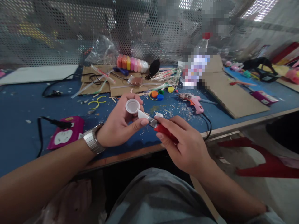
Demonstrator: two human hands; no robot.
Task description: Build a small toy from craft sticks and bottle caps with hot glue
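1. A perforated metal screen (77, 34) stood behind our blue surface (18, 124), which was scattered with scraps and shavings.
2. At the left, we had a magenta box (66, 132) with a black plug (63, 124) in it; yellow-green rings (97, 102) lay further in.
3. Our left hand (116, 124), a metal watch (94, 140) on its wrist, gripped a small white cap (132, 106) by its side, above the surface, with the hollow facing us.
4. Behind that hand, we had a row of coloured pots (132, 63), near thin sticks and flat cardboard.
5. Between our hands, the blade (143, 115) of a red-handled knife (165, 132) pointed left, its end at the cap's rim, our left thumb against the blade.
6. Orange, green, blue and yellow caps (160, 97) lay beyond the knife, while a second white cap (158, 115) showed just past our right fingertips.
7. Our right hand (187, 143) was closed round the knife's handle.
8. Further right, we had a pink glue gun (197, 105) on the surface, then a cardboard sheet (235, 96) and another magenta box (263, 97).
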